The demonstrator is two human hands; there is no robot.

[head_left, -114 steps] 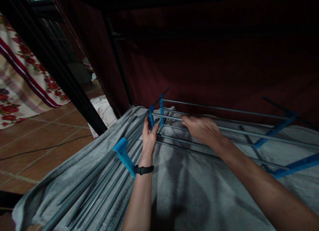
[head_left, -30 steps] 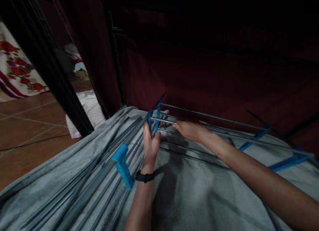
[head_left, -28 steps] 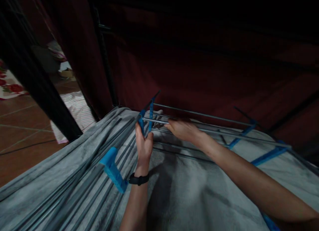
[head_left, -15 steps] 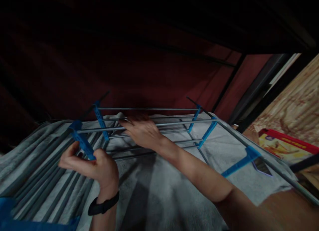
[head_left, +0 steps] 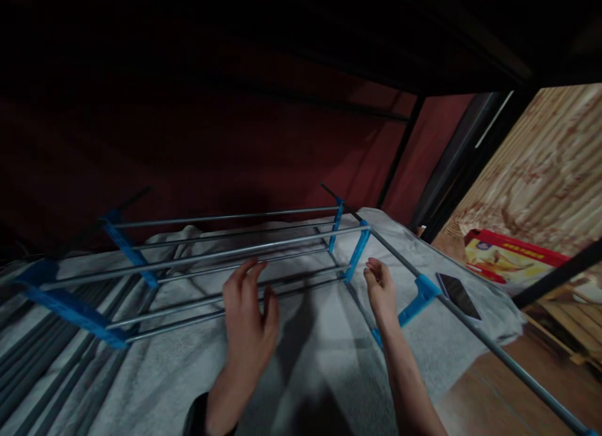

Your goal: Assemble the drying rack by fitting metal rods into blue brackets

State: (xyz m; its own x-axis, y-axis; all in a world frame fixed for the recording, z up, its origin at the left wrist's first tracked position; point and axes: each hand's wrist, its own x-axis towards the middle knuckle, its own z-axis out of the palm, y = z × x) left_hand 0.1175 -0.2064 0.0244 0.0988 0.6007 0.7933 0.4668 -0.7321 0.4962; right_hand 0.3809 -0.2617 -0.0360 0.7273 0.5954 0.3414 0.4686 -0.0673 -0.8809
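A rack frame of grey metal rods [head_left: 211,254] with blue plastic brackets stands on a grey blanket [head_left: 329,361]. My left hand [head_left: 249,317], a dark band on its wrist, is over the lower rods near the middle. Its thumb and fingers are apart and hold nothing; whether the fingertips touch a rod I cannot tell. My right hand [head_left: 380,292] hovers between a blue bracket [head_left: 358,251] at the rack's right end and another blue bracket [head_left: 418,298] closer to me. Loosely bent, its fingers show nothing between them.
Several loose grey tubes [head_left: 51,342] lie on the blanket at left. A phone [head_left: 457,295] rests near the blanket's right edge, and a red and yellow box [head_left: 512,257] is beyond it. Dark posts [head_left: 480,166] and a dark red wall surface [head_left: 211,154] enclose the back.
My left hand has let go of the left blue bracket and moved right to the middle rods. My right hand has left the rods and moved right. The view has turned rightward.
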